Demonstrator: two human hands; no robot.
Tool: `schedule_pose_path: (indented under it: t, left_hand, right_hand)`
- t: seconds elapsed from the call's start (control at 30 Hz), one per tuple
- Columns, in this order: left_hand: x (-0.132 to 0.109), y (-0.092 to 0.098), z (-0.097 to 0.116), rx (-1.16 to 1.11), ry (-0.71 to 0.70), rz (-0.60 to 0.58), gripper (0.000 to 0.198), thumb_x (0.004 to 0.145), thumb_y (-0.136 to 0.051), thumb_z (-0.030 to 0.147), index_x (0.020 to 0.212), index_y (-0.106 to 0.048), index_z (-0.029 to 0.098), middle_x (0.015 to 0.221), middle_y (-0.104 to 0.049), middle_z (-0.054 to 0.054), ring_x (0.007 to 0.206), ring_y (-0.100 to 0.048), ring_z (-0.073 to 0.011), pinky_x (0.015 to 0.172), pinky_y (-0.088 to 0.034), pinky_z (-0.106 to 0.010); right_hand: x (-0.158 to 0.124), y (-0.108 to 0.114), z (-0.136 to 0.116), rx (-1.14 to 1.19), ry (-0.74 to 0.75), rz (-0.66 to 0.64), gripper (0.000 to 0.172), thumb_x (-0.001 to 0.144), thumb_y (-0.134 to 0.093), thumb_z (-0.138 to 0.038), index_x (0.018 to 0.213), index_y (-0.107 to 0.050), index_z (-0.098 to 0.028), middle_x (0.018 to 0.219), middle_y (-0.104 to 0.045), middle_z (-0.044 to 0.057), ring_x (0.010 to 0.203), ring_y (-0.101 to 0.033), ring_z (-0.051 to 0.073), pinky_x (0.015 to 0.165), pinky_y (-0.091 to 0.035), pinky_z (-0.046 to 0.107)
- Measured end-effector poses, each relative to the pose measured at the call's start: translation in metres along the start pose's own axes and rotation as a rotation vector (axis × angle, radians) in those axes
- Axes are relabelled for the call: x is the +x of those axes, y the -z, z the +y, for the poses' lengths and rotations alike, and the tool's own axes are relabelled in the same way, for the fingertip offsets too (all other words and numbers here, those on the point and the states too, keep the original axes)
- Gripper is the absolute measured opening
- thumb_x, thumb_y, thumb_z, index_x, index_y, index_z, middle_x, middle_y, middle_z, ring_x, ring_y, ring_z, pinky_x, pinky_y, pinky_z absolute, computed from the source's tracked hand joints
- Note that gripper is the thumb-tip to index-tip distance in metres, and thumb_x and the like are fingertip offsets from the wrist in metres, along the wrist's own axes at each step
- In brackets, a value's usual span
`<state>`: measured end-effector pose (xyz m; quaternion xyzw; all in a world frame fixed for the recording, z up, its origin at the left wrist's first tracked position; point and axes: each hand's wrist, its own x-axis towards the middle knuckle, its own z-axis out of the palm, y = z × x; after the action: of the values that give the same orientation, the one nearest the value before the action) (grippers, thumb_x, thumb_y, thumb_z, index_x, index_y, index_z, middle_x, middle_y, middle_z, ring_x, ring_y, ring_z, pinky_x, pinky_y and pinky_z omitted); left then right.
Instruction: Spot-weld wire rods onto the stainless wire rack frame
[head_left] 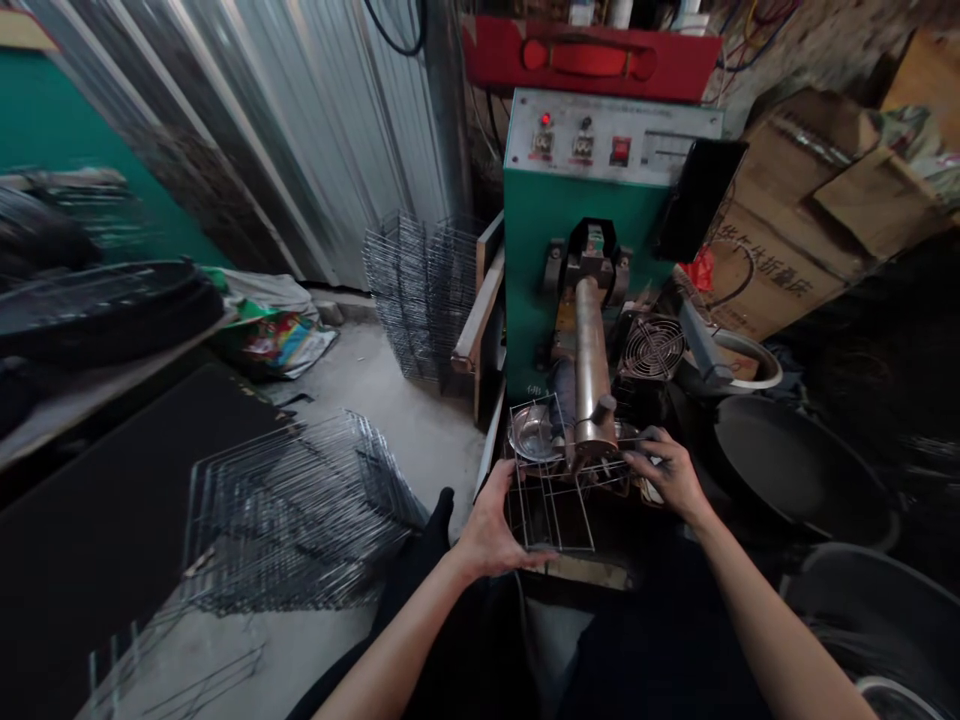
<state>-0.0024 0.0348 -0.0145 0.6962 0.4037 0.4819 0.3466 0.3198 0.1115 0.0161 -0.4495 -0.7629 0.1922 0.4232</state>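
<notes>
My left hand (495, 530) grips a small welded wire frame (553, 512) by its left side, thumb under the near edge and fingers on the far edge. The frame lies below the tip of a thick metal arm (592, 370) on a green spot welder (536, 280). On the other side of that tip, my right hand (667, 472) is closed in a pinch on a thin wire that runs toward the arm's end. Where the wire meets the frame is hidden by the arm. Just behind the frame sits a shiny round metal dish (534, 435).
A stack of wire frames (300, 520) stands on the floor at left, with another stack (424, 300) by the metal wall. Black basins (802, 470) lie at right, near a cardboard box (795, 230). A phone (697, 200) is fixed to the welder, and a small fan (652, 347) sits beside it.
</notes>
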Motion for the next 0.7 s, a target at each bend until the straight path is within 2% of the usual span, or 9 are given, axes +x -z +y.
schedule_pose_path:
  t: [0.1, 0.2, 0.27, 0.37, 0.43, 0.5, 0.57, 0.63, 0.7]
  left_hand:
    - [0.004, 0.000, 0.002, -0.063, -0.004, -0.023, 0.111, 0.053, -0.096, 0.041, 0.145, -0.037, 0.023, 0.132, -0.049, -0.012, 0.118, -0.057, -0.0266, 0.107, -0.050, -0.048]
    - [0.004, 0.000, 0.007, -0.078, 0.015, -0.038, 0.111, 0.055, -0.096, 0.041, 0.146, -0.034, 0.023, 0.134, -0.048, -0.012, 0.122, -0.055, -0.0278, 0.110, -0.048, -0.051]
    - [-0.005, 0.000, 0.013, -0.030, 0.028, -0.042, 0.112, 0.054, -0.096, 0.042, 0.146, -0.034, 0.022, 0.134, -0.048, -0.013, 0.123, -0.055, -0.0297, 0.110, -0.047, -0.053]
    - [-0.032, 0.000, 0.030, -0.020, 0.087, -0.057, 0.113, 0.052, -0.095, 0.040, 0.145, -0.032, 0.025, 0.131, -0.050, -0.012, 0.120, -0.057, -0.0307, 0.106, -0.049, -0.054]
    - [-0.056, -0.001, 0.046, -0.080, 0.163, -0.071, 0.111, 0.053, -0.094, 0.039, 0.142, -0.030, 0.028, 0.128, -0.052, -0.010, 0.114, -0.061, -0.0297, 0.100, -0.053, -0.053]
    - [-0.079, -0.005, 0.060, -0.149, 0.220, -0.052, 0.107, 0.053, -0.094, 0.041, 0.138, -0.030, 0.029, 0.124, -0.052, -0.008, 0.109, -0.062, -0.0271, 0.098, -0.054, -0.052]
    - [-0.099, -0.014, 0.072, -0.233, 0.248, 0.013, 0.101, 0.056, -0.093, 0.048, 0.135, -0.035, 0.026, 0.124, -0.049, -0.009, 0.114, -0.058, -0.0256, 0.107, -0.050, -0.053]
    - [-0.121, -0.027, 0.080, -0.369, 0.292, 0.104, 0.100, 0.060, -0.089, 0.062, 0.137, -0.037, 0.026, 0.129, -0.045, -0.011, 0.121, -0.053, -0.0260, 0.113, -0.045, -0.052]
    - [-0.152, -0.038, 0.087, -0.552, 0.392, 0.167, 0.097, 0.064, -0.083, 0.072, 0.139, -0.037, 0.030, 0.135, -0.042, -0.011, 0.125, -0.052, -0.0270, 0.110, -0.048, -0.051]
  right_hand:
    - [0.002, 0.000, -0.003, -0.011, -0.011, 0.000, 0.036, 0.090, -0.073, -0.039, 0.065, -0.063, -0.015, 0.081, -0.058, 0.006, 0.080, -0.053, 0.015, 0.071, -0.040, 0.027]
    - [0.001, 0.002, -0.010, -0.009, -0.040, 0.008, 0.040, 0.089, -0.073, -0.042, 0.063, -0.062, -0.015, 0.079, -0.057, 0.007, 0.079, -0.053, 0.015, 0.072, -0.041, 0.028]
    - [-0.007, 0.007, -0.015, 0.015, -0.098, -0.009, 0.039, 0.089, -0.072, -0.045, 0.065, -0.064, -0.015, 0.087, -0.060, 0.008, 0.085, -0.057, 0.017, 0.077, -0.043, 0.029]
    - [-0.041, 0.019, -0.018, 0.077, -0.232, -0.006, 0.036, 0.094, -0.065, -0.049, 0.080, -0.066, -0.016, 0.111, -0.064, 0.011, 0.104, -0.061, 0.020, 0.089, -0.045, 0.030]
    - [-0.078, 0.027, -0.015, 0.115, -0.367, 0.063, 0.039, 0.097, -0.057, -0.055, 0.095, -0.060, -0.016, 0.120, -0.064, 0.013, 0.111, -0.061, 0.022, 0.091, -0.048, 0.032]
    - [-0.117, 0.035, -0.009, 0.106, -0.513, 0.050, 0.054, 0.094, -0.053, -0.066, 0.116, -0.054, -0.016, 0.120, -0.065, 0.016, 0.113, -0.064, 0.025, 0.096, -0.051, 0.038]
    - [-0.148, 0.043, -0.008, -0.020, -0.639, -0.027, 0.068, 0.090, -0.050, -0.071, 0.129, -0.050, -0.015, 0.121, -0.067, 0.017, 0.112, -0.066, 0.029, 0.097, -0.052, 0.044]
    - [-0.164, 0.053, -0.016, -0.186, -0.671, -0.021, 0.071, 0.091, -0.043, -0.070, 0.134, -0.052, -0.014, 0.120, -0.068, 0.018, 0.109, -0.068, 0.032, 0.092, -0.054, 0.045]
    - [-0.164, 0.062, -0.034, -0.322, -0.614, 0.048, 0.068, 0.094, -0.037, -0.064, 0.133, -0.058, -0.013, 0.118, -0.069, 0.016, 0.108, -0.069, 0.033, 0.088, -0.055, 0.043]
